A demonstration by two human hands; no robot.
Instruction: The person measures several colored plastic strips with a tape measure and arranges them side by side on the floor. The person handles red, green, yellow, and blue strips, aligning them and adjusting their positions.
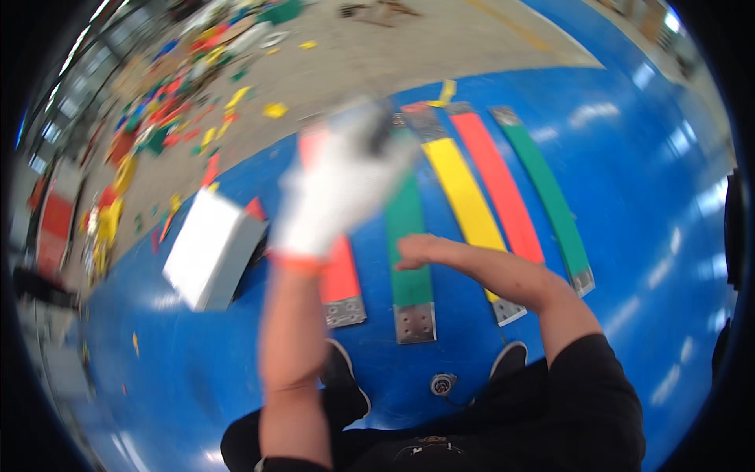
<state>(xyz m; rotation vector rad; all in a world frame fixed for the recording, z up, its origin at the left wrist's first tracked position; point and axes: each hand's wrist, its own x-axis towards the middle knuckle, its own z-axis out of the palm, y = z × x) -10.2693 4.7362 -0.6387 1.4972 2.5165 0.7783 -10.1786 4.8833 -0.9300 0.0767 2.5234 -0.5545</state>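
My left hand (330, 185), in a white glove with an orange cuff, is raised over the bars and smeared by motion. A dark grey blur shows at its fingers; what it is, I cannot make out. My right hand (417, 251), bare, is above the middle of a green bar (412, 287) with its fingers curled in; anything inside them is hidden. This flat bar has a bare metal end with holes, like a busbar. To its left lies a red bar (340, 271), partly behind my glove. To its right are a yellow bar (464, 193), another red bar (499, 185) and another green bar (550, 193).
A white box-like block (208, 248) stands on the blue floor (629, 236) at the left. A small round metal object (443, 384) lies between my shoes (510, 358). Coloured scraps (169, 118) are heaped on the grey floor at the far left.
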